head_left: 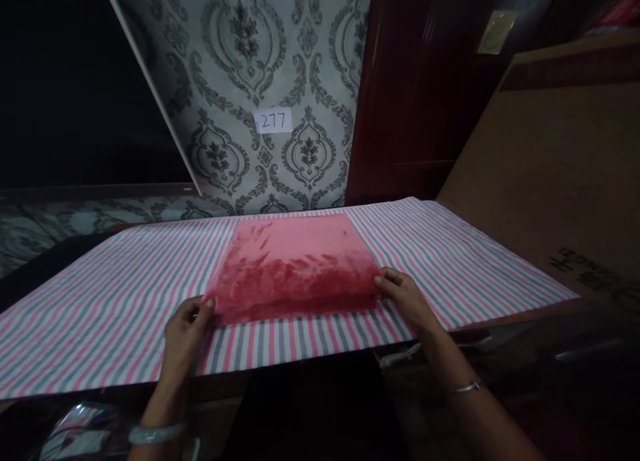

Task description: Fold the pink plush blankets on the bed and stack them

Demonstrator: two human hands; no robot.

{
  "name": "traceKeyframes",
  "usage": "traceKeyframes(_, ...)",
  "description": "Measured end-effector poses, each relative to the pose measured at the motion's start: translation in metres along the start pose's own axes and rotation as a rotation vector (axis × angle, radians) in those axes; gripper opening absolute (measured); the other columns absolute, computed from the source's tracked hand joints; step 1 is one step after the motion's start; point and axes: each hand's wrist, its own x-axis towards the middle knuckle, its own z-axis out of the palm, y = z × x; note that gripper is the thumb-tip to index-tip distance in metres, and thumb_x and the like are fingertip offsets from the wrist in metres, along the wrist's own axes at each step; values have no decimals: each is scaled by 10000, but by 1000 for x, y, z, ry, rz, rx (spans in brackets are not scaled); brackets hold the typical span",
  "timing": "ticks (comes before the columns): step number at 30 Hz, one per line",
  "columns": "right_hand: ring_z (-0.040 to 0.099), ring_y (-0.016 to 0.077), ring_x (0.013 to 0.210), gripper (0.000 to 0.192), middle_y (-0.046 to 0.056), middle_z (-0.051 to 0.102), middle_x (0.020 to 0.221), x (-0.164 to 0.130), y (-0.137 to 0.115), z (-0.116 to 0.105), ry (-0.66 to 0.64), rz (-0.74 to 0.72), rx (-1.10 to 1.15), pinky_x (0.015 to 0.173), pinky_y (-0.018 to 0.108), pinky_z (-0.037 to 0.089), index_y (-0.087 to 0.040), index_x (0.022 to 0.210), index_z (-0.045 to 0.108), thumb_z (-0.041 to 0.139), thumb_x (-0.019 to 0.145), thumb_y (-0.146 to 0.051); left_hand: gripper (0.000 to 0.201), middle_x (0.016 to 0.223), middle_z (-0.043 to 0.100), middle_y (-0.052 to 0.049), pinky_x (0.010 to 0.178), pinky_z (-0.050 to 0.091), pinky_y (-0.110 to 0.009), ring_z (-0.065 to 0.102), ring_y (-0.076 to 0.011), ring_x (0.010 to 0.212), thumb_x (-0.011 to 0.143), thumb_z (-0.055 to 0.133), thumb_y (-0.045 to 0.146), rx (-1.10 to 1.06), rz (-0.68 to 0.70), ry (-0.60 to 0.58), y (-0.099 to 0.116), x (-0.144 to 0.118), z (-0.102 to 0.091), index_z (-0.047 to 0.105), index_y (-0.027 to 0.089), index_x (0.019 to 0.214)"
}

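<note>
A pinkish-red plush cloth lies as a folded rectangle on the striped tablecloth. Its far part looks pale and smooth, while the near part is darker with brushed marks. My left hand pinches the near left corner between thumb and fingers. At the near right corner, my right hand grips the cloth the same way. The front edge between both hands looks slightly raised, though I cannot tell how far it is off the table.
Behind the table is a patterned wall with a paper label reading 277. A dark screen stands at the left. A large cardboard box borders the right side. Below the front edge, a clear plastic package sits at lower left.
</note>
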Motion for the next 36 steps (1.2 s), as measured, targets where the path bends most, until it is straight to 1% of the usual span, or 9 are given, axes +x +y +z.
traceKeyframes(6, 463, 109, 516, 462, -29, 550, 635, -4, 13, -14, 13, 87, -66, 496, 250, 369, -200, 783, 605, 782, 643, -603, 526, 629, 621, -13, 585, 464, -291, 581, -198, 632, 630, 605, 709, 132, -62, -182, -5, 12, -17, 638, 193, 731)
traceKeyframes(8, 554, 156, 625, 486, 32, 646, 787, 1, 7, -19, 102, -11, -210, 557, 285, 443, -198, 908, 660, 716, 695, -632, 580, 802, 705, -60, 652, 520, -329, 650, -245, 740, 641, 588, 694, 179, -17, -149, 0, 23, -20, 683, 185, 902)
traceKeyframes(11, 635, 249, 943, 517, 116, 685, 1115, 24, -19, -10, 265, -318, -490, 773, 388, 530, -210, 1099, 681, 566, 819, -630, 640, 1198, 692, -135, 851, 553, -414, 672, -302, 1025, 749, 504, 637, 251, 214, -96, 24, 46, -7, 647, 177, 1170)
traceKeyframes(14, 548, 276, 1241, 553, 142, 598, 1361, 61, -55, 29, 163, -559, -712, 1031, 454, 453, -178, 1324, 592, 435, 928, -531, 614, 1406, 586, -149, 1105, 423, -452, 534, -294, 1313, 866, 441, 530, 313, 503, -162, 69, 71, 32, 563, 146, 1329)
traceKeyframes(16, 442, 259, 1373, 575, 158, 505, 1477, 90, -76, 64, 40, -582, -882, 1142, 427, 350, -114, 1426, 499, 390, 962, -435, 562, 1480, 527, -131, 1170, 352, -416, 459, -252, 1391, 928, 409, 436, 367, 610, -255, 104, 87, 67, 508, 145, 1398)
traceKeyframes(19, 367, 230, 1432, 557, 147, 417, 1552, 132, -96, 115, -78, -416, -1203, 1162, 366, 306, -89, 1491, 414, 332, 992, -323, 527, 1534, 457, -150, 1175, 327, -341, 401, -216, 1433, 959, 388, 292, 603, 630, -428, 148, 108, 119, 456, 100, 1445)
traceKeyframes(22, 453, 274, 1367, 486, 160, 497, 1487, 170, -101, 148, -108, -235, -1388, 1094, 404, 373, -122, 1408, 532, 346, 986, -276, 448, 1417, 571, -167, 1086, 414, -333, 521, -240, 1326, 946, 415, 236, 788, 535, -484, 166, 128, 159, 556, 107, 1352)
traceKeyframes(28, 532, 328, 1281, 404, 212, 618, 1333, 213, -73, 171, -99, -118, -1469, 1059, 472, 359, -115, 1239, 680, 414, 961, -237, 388, 1343, 609, -207, 1051, 411, -419, 543, -299, 1287, 930, 460, 246, 889, 437, -474, 137, 158, 195, 627, 111, 1252)
traceKeyframes(36, 502, 304, 1267, 512, 179, 634, 1311, 198, -3, 157, -20, -191, -1448, 1112, 513, 207, -164, 1296, 622, 281, 1039, -446, 500, 1201, 682, -208, 1088, 285, -528, 568, -331, 1213, 1006, 313, 418, 896, 480, -412, 78, 147, 203, 634, 101, 1222)
